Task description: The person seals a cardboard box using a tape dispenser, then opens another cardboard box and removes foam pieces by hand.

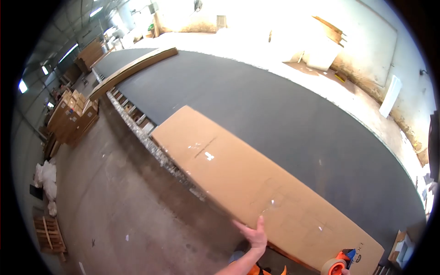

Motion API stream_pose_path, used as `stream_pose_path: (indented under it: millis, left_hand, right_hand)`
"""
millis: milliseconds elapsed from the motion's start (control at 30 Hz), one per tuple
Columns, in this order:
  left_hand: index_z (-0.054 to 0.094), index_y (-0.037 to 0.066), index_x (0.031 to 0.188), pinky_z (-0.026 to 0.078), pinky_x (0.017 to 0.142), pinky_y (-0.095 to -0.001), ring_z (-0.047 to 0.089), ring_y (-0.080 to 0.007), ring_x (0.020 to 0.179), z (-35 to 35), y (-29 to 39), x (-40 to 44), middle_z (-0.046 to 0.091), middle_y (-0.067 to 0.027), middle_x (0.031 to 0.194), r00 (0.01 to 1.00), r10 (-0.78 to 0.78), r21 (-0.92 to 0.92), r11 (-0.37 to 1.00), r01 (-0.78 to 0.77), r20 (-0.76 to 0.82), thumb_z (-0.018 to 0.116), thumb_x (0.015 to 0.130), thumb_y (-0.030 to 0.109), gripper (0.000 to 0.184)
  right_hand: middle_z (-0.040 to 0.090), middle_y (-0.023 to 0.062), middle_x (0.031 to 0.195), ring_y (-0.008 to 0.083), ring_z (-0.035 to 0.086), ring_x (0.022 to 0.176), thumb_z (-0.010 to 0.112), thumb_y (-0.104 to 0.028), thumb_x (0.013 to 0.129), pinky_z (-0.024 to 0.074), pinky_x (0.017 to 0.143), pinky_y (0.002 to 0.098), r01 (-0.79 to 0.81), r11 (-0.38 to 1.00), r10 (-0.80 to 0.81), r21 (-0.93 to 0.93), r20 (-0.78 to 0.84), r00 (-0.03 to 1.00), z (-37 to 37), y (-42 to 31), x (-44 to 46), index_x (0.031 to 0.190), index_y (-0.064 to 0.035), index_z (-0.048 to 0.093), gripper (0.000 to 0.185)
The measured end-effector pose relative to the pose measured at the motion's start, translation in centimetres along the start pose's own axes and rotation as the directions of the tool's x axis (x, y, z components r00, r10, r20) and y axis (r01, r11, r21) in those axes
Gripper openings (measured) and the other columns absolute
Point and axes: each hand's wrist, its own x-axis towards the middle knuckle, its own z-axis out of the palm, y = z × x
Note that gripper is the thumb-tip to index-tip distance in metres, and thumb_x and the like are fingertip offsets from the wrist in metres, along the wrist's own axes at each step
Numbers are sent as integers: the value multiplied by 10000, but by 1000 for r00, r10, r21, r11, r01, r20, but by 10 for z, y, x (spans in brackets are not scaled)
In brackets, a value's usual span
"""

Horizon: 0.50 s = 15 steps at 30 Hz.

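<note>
A long brown cardboard box [238,169] lies on a wide dark grey belt surface [293,114], along its near edge. My left hand [253,234] rests against the box's near side edge, its fingers apart and the thumb up on the top face. At the lower right, over the box's near end, is an orange and blue tape dispenser [341,262] with a roll of tan tape. My right hand [345,272] is on the dispenser; only a small part shows at the frame's bottom edge.
Another long cardboard box [133,71] lies across the belt's far part. Stacked cartons [73,114] stand on the floor at left, with white bags [47,178] and a wooden pallet [49,234] nearer. A rough metal edge [137,133] borders the belt.
</note>
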Motion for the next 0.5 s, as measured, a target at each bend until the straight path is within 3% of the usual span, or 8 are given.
stream_pose_path:
  millis: [67, 100, 167, 233, 300, 367, 467, 500]
  left_hand:
    - [39, -68, 1546, 238, 1180, -488, 245, -444, 1445, 5, 5, 8, 160, -317, 1576, 999, -30, -137, 990, 32, 19, 795, 820, 194, 1080]
    - [57, -74, 1543, 238, 1186, -471, 245, -425, 1448, 10, -10, 14, 163, -317, 1574, 1000, 26, 46, 999, -25, -12, 793, 819, 179, 1063]
    - [62, -66, 1546, 243, 1199, -436, 266, -355, 1451, 34, 16, 30, 173, -272, 1587, 998, -54, -248, 967, 60, 32, 759, 840, 138, 1012]
    - [55, -42, 1559, 305, 1168, -418, 370, -334, 1385, 67, 55, 48, 255, -254, 1559, 992, -29, -273, 960, 62, 126, 725, 872, 161, 981]
    - [128, -107, 1508, 333, 1147, -433, 415, -347, 1338, 121, 44, 98, 324, -279, 1493, 981, 126, -16, 992, -125, 147, 733, 863, 129, 915]
    - [181, -160, 1450, 353, 1122, -441, 427, -376, 1318, 181, 17, 179, 348, -317, 1438, 849, 355, -12, 924, -381, 392, 791, 826, 257, 967]
    - [157, -114, 1518, 340, 1140, -393, 397, -309, 1386, 212, 112, 191, 325, -251, 1542, 535, 69, -33, 997, -76, 842, 745, 895, 209, 915]
    - [172, -102, 1524, 339, 1144, -383, 377, -298, 1406, 209, 137, 162, 311, -240, 1559, 492, 136, -70, 986, -150, 860, 725, 912, 187, 874]
  right_hand:
    - [678, 136, 1007, 266, 680, 885, 657, -197, 650, 581, 818, 388, 27, 1000, -28, -14, -15, 1000, 2, -2, -9, 1219, 45, 570, 624]
    - [679, 137, 1014, 267, 681, 890, 658, -198, 650, 581, 823, 389, 31, 999, -31, -19, -10, 999, 1, -3, -10, 1223, 45, 568, 629]
    - [656, 146, 1137, 288, 672, 1003, 675, -196, 647, 564, 898, 423, 5, 1000, -6, 9, 66, 998, -24, 7, 1, 1300, 49, 526, 714]
    - [661, 136, 1124, 282, 673, 1001, 704, -148, 679, 562, 903, 433, 3, 997, -8, 82, 59, 998, 4, 5, 9, 1290, 35, 540, 659]
    - [633, 138, 1226, 271, 638, 1109, 672, -91, 737, 522, 982, 407, -39, 988, 29, 148, 70, 997, 32, 3, 21, 1376, 35, 494, 675]
    - [590, 134, 1312, 247, 599, 1172, 654, -22, 759, 488, 1016, 379, -56, 994, 50, 90, 63, 997, 49, 6, 37, 1453, 32, 433, 730]
    - [399, 224, 1509, 256, 518, 1288, 669, 23, 736, 439, 1056, 367, -27, 998, 29, -49, 50, 998, 65, -2, 70, 1534, 63, 255, 899]
    - [471, 153, 1471, 210, 550, 1249, 634, 24, 772, 436, 1054, 332, 75, 991, -66, -112, 81, 995, 60, 1, 83, 1505, 69, 324, 797]
